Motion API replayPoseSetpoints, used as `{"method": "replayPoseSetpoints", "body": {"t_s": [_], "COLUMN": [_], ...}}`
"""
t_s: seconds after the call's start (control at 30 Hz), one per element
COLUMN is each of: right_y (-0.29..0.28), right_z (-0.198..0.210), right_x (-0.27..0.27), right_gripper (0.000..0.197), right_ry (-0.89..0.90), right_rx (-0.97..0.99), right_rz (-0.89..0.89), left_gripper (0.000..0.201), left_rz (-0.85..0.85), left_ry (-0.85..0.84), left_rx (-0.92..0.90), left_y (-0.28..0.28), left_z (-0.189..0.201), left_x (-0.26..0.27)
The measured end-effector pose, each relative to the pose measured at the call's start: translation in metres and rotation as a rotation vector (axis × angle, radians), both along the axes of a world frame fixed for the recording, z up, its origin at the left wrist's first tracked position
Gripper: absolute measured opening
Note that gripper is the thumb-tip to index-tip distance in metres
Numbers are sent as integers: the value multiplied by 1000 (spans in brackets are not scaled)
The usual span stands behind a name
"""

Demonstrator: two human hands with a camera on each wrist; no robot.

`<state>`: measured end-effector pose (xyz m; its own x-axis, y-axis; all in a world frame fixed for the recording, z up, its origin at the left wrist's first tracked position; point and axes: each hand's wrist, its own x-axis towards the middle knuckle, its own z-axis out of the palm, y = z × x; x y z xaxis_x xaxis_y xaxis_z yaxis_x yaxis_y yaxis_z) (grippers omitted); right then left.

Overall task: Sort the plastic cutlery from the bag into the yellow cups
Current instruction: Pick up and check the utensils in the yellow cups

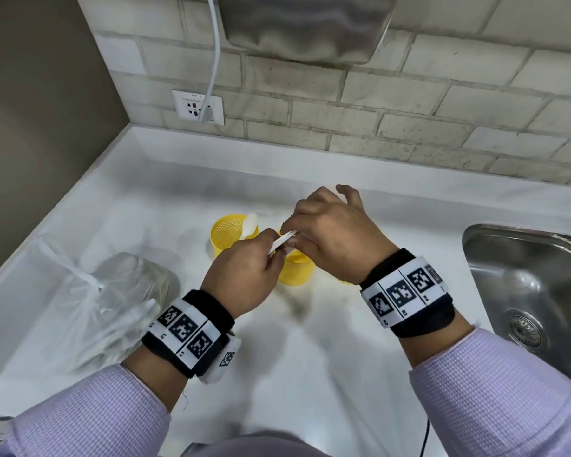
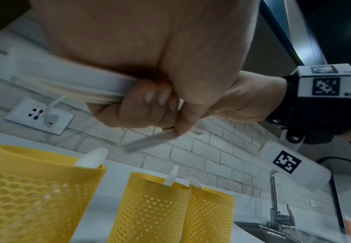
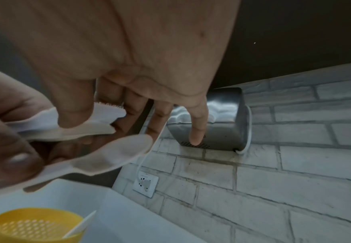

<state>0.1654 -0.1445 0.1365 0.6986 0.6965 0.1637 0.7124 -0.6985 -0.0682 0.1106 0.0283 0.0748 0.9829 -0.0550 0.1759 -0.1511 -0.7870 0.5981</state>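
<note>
Left hand (image 1: 244, 275) grips cutlery bundle (image 1: 282, 243); right hand (image 1: 330, 232) pinches one piece, other fingers loose. Pull straight out, drop in matching yellow cup (image 1: 295, 268).

I see a steel sink (image 1: 524, 278) at three o'clock, wall socket (image 1: 198, 107) at eleven, metal dryer (image 1: 307, 24) at twelve.

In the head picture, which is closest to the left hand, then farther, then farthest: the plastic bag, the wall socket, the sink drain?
1. Plastic bag, just left of the left hand.
2. Sink drain, far right.
3. Wall socket, up on the back wall.
</note>
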Motion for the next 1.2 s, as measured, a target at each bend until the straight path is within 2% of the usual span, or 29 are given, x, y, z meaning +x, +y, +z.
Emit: {"method": "replayPoseSetpoints", "body": {"t_s": [0.17,0.27,0.37,0.47,0.6,0.73,0.9,1.03,1.13,1.2], "right_y": [1,-4,-20,-41,-63,-61,-37,-16,-7,-5], "right_z": [2,7,16,28,26,4,-17,-22,-26,-27], "right_x": [4,13,26,35,46,51,48,46,43,39], "right_gripper": [30,25,20,10,12,16,17,10,33,41], "right_ry": [5,72,108,118,151,187,319,397,340,288], "right_rx": [66,147,258,347,427,352,207,140,115,123], "right_rz": [79,104,98,9,-256,-373,-370,-353,-336,-342], "left_gripper": [12,10,19,12,13,14,14,12,11,11], "left_rz": [-5,24,52,82,94,154,221,257,261,261], "left_ry": [23,59,89,153,228,255,284,275,242,210], "left_rx": [-6,12,18,-41,-79,-148,-280,-356,-371,-355], "left_y": [8,17,29,47,69,80,81,73,67,67], "left_z": [-3,-8,-16,-22,-24,-20,-9,2,12,17], "left_x": [4,6,7,6,2,1,5,9,14,19]}}
